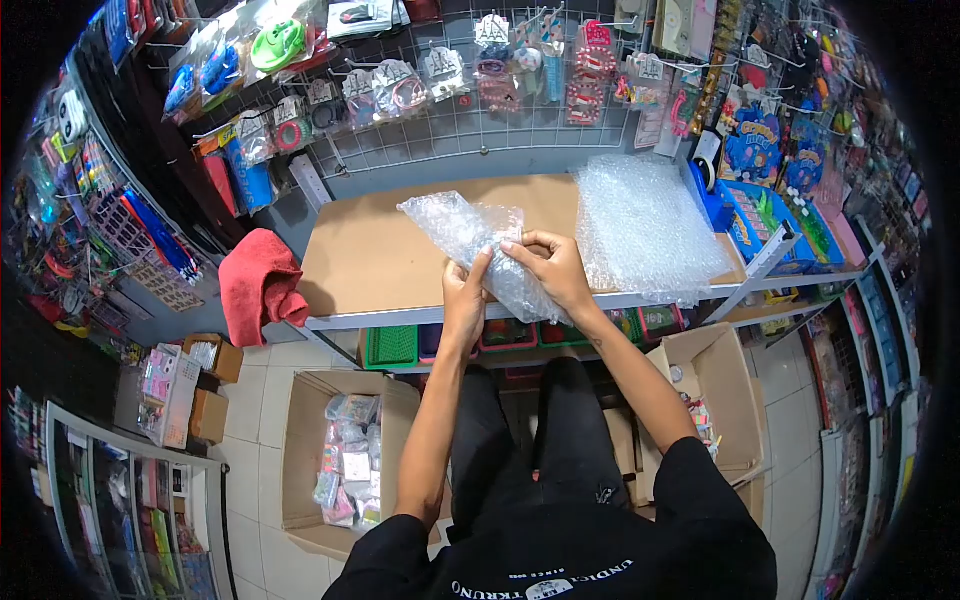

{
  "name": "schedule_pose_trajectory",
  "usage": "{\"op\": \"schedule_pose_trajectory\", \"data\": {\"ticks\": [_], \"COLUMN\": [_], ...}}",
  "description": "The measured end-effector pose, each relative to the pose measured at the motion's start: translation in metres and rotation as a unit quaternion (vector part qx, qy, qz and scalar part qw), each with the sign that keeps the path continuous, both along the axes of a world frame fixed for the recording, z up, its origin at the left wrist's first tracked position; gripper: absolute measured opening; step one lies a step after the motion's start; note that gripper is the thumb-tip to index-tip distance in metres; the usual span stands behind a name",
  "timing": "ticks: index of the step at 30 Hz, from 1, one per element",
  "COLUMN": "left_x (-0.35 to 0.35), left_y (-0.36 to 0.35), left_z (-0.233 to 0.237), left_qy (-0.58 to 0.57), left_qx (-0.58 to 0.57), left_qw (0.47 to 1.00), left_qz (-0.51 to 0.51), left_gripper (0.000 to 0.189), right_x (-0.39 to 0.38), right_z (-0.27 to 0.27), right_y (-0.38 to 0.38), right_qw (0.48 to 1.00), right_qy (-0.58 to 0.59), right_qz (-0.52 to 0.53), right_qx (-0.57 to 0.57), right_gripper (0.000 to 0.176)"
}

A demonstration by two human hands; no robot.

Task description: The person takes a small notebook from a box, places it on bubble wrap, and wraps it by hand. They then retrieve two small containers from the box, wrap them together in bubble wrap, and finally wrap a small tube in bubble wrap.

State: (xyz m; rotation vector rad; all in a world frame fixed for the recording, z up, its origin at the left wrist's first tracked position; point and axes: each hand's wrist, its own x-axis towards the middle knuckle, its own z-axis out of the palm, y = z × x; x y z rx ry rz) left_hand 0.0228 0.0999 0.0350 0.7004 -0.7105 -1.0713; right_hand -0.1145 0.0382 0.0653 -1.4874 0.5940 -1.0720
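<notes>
A piece of bubble wrap is held up above the front part of a brown shelf top. My left hand pinches it from the left, thumb pointing upward. From the right, my right hand grips the same piece with its thumb and fingers. The two hands nearly meet at its middle. Something small with a pale pinkish patch shows at the wrap's upper right, but I cannot make out what it is. To the right lies a stack of bubble wrap sheets, apart from my hands.
A red cloth hangs at the shelf's left end. Below are a cardboard box of small wrapped packets and another open box. Coloured baskets sit under the shelf. A wire grid with hanging goods stands behind.
</notes>
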Motion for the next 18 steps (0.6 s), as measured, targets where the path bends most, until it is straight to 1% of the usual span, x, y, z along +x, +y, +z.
{"op": "schedule_pose_trajectory", "data": {"ticks": [2, 5, 8, 11, 12, 15, 18], "left_x": [-0.007, -0.013, -0.019, -0.02, -0.02, -0.023, -0.026], "left_y": [0.002, 0.0, 0.007, 0.01, 0.011, 0.016, 0.02], "left_z": [0.002, -0.004, 0.0, -0.001, 0.0, 0.001, 0.001], "left_qy": [0.016, 0.019, 0.021, 0.041, 0.06, 0.106, 0.115], "left_qx": [-0.005, -0.033, -0.019, -0.011, -0.01, -0.01, -0.019], "left_qw": [1.0, 0.999, 1.0, 0.999, 0.998, 0.992, 0.991], "left_qz": [0.003, 0.015, 0.003, -0.02, -0.034, -0.063, -0.06], "left_gripper": [0.04, 0.042, 0.043, 0.046, 0.046, 0.048, 0.05], "right_x": [-0.002, -0.003, -0.007, -0.014, -0.018, -0.018, -0.02], "right_z": [-0.001, 0.004, 0.007, 0.012, 0.017, 0.023, 0.023], "right_y": [0.001, 0.003, -0.002, -0.005, -0.001, 0.01, 0.017], "right_qw": [1.0, 0.998, 0.999, 0.998, 0.997, 0.991, 0.996], "right_qy": [0.0, -0.035, -0.024, -0.044, -0.034, -0.069, -0.053], "right_qz": [-0.004, -0.021, -0.009, 0.021, 0.039, 0.05, 0.008], "right_qx": [0.018, 0.045, 0.021, 0.032, 0.061, 0.102, 0.075], "right_gripper": [0.018, 0.02, 0.021, 0.02, 0.019, 0.019, 0.019]}}
